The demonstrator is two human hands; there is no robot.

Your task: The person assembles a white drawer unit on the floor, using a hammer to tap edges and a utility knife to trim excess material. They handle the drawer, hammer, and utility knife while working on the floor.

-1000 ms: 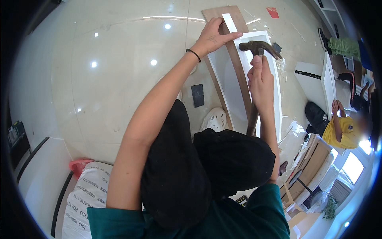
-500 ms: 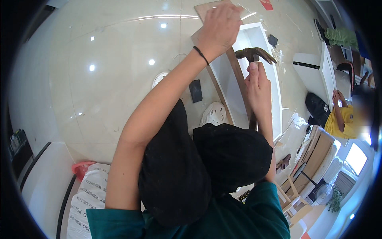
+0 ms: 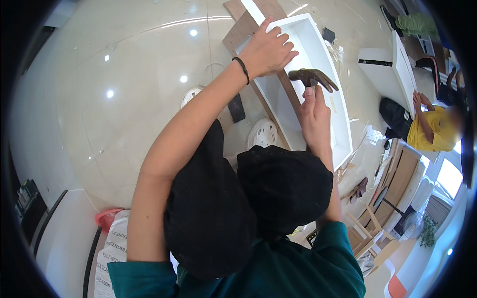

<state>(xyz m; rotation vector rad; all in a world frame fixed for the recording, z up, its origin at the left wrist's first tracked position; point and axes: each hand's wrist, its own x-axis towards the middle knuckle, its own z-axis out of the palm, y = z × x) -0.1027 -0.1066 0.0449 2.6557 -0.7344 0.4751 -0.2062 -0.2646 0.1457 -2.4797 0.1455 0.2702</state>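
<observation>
My left hand (image 3: 268,51) reaches over the far part of a white box-like furniture piece (image 3: 343,121) with brown wooden boards (image 3: 293,89). Its fingers are spread and slightly bent; the palm side is hidden, so whether it presses on a board I cannot tell. In my right hand (image 3: 315,116) is a claw hammer (image 3: 308,77), gripped high on the handle just below the dark metal head. The head hovers over the box's inside, and my forearm and knee hide the lower handle.
A white clog (image 3: 262,134) and a dark flat block (image 3: 236,108) lie beside the box. Another brown board (image 3: 278,7) is beyond it. At right, a person in yellow (image 3: 430,129) handles a white cabinet (image 3: 380,64). A white sack (image 3: 112,253) lies at lower left.
My left hand has come down and nearer, from a blurred spot beyond the box to over its boards. The hammer has shifted slightly left and down in view, still in my right hand.
</observation>
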